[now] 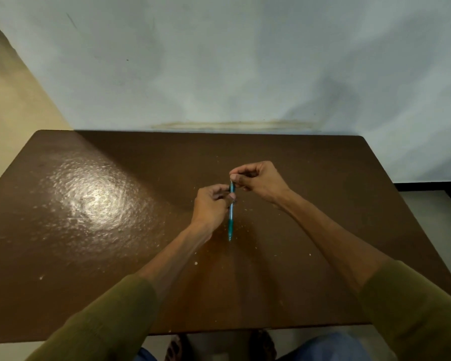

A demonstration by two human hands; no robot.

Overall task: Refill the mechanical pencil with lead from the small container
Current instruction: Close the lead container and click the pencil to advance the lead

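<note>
No brand, label or writing can be read anywhere; the pencil's barrel is too small and blurred to show any print.

By count: one slim teal translucent plastic mechanical pencil (231,217), two bare hands, two olive-green sleeves, one table. No lead container can be made out, and any lead between the fingers is too fine to tell.

The pencil stands near the centre of the frame, almost upright and above the brown glossy tabletop (89,230), its lower tip pointing down toward the bottom of the picture and its upper end reaching up to the right hand. The left hand (212,204), just left of centre, has its fingers curled narrow around the upper half of the barrel, thumb and fingertips pinching it. The right hand (258,179), just above and to the right, has its thumb and forefinger pressed close together at the pencil's top end; whether they grip a lead or the cap I cannot tell. The two hands nearly touch.

The olive-green sleeves (110,321) enter from the lower left and lower right corners. The tabletop carries scattered pale specks and a bright glare patch at centre left. A pale blue-grey wall (219,61) fills the upper half of the frame.
</note>
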